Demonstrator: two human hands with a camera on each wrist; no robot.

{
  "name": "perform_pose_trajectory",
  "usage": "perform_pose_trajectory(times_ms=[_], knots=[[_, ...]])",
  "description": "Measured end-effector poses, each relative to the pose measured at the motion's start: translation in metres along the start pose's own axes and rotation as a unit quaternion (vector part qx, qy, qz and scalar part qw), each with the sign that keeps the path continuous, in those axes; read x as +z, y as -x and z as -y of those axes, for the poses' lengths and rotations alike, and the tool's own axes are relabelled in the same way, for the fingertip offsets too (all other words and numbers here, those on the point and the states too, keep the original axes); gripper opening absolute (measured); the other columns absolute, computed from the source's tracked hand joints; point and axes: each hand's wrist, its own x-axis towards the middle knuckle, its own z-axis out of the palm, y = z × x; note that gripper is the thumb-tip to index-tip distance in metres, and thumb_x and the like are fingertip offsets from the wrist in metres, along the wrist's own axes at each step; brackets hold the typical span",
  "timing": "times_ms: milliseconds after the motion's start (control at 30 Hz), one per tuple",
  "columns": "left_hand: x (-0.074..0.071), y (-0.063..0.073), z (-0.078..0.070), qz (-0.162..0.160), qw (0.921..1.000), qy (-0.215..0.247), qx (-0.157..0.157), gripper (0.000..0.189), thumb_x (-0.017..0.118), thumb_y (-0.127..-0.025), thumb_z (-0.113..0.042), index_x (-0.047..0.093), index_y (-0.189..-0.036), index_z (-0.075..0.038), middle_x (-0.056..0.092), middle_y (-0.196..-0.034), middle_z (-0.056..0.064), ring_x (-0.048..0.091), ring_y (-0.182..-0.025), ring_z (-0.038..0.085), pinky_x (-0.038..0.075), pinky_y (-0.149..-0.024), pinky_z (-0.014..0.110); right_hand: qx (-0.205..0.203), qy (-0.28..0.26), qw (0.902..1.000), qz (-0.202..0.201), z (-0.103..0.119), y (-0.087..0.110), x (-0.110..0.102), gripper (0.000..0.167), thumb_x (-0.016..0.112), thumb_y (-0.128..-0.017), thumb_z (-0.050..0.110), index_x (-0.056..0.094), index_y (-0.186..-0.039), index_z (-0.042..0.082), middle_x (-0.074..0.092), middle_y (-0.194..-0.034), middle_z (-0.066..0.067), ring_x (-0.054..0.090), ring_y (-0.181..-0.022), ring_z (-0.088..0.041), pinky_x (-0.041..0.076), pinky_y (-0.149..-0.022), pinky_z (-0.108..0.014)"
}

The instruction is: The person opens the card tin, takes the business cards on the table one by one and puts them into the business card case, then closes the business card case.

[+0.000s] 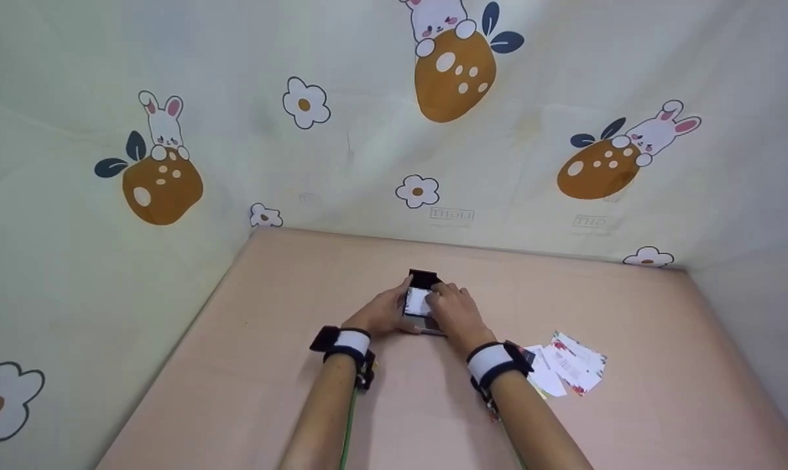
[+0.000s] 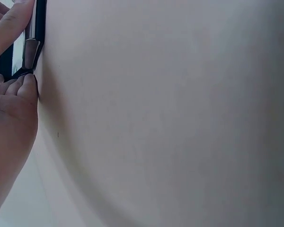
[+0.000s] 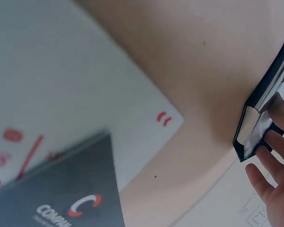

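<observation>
A dark card case (image 1: 422, 281) stands with its lid raised near the middle of the table, and a white card (image 1: 417, 301) with small print marks lies in it. My left hand (image 1: 382, 312) grips the case along its left side, thumb and fingers at opposite ends. From the right, my right hand (image 1: 457, 312) reaches over the case, its thumb and forefinger touching the card. In the right wrist view the other fingers (image 3: 260, 182) of that hand extend fairly straight beside the lid. The exact fingertip contact is partly hidden.
Several printed cards (image 1: 575, 362) lie loosely fanned on the pink tabletop (image 1: 283, 287), right of my right wrist. A dark card (image 3: 80, 189) overlaps a white one (image 3: 61, 71) there. A patterned cloth wall (image 1: 361, 150) rises behind the table.
</observation>
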Motion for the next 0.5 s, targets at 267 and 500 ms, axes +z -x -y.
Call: perform_pose_trajectory(times_ms=[267,500], knots=[[0.002,-0.001,0.000,0.001,0.9999,0.012,-0.006,0.114,0.086,-0.078,-0.023,0.010,-0.162,-0.013,0.022,-0.166,0.014,0.021,-0.155,0.029,0.019,-0.128,0.040,0.006,-0.013,0.9997,0.018,0.003,0.006,0.001,0.025,0.067,-0.089,0.000,0.072,-0.113,0.001,0.064,-0.129,-0.020,0.062,-0.116,-0.036,0.056,-0.093,-0.049],[0.002,-0.002,0.000,0.001,0.9998,0.017,-0.014,0.113,0.085,-0.079,-0.022,0.009,-0.162,-0.017,0.022,-0.167,0.010,0.021,-0.155,0.028,0.018,-0.128,0.042,0.018,-0.034,0.9976,0.057,0.008,0.012,-0.002,0.040,0.066,-0.089,0.000,0.063,-0.128,-0.001,0.054,-0.141,-0.023,0.054,-0.130,-0.040,0.051,-0.103,-0.055]])
